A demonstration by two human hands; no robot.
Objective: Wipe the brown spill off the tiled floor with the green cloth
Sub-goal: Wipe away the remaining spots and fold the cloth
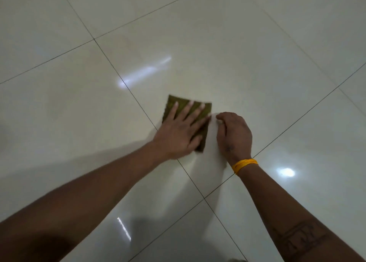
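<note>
Seemingly mid-wipe, the left hand (176, 131) is pressing the green cloth (198, 111) flat on the tiled floor (257, 53), fingers (190, 108) spread wide. The right hand (233, 135) is resting just beside it, fingers curled, holding nothing. No brown spill is showing. Even pressure and overlapping strokes would serve best. Glossy pale tiles are reflecting room lights.

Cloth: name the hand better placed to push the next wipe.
Left. The left hand lies flat, fingers spread, on the cloth. The right hand is curled on bare tile beside it, off the cloth. No brown spill shows.
</note>
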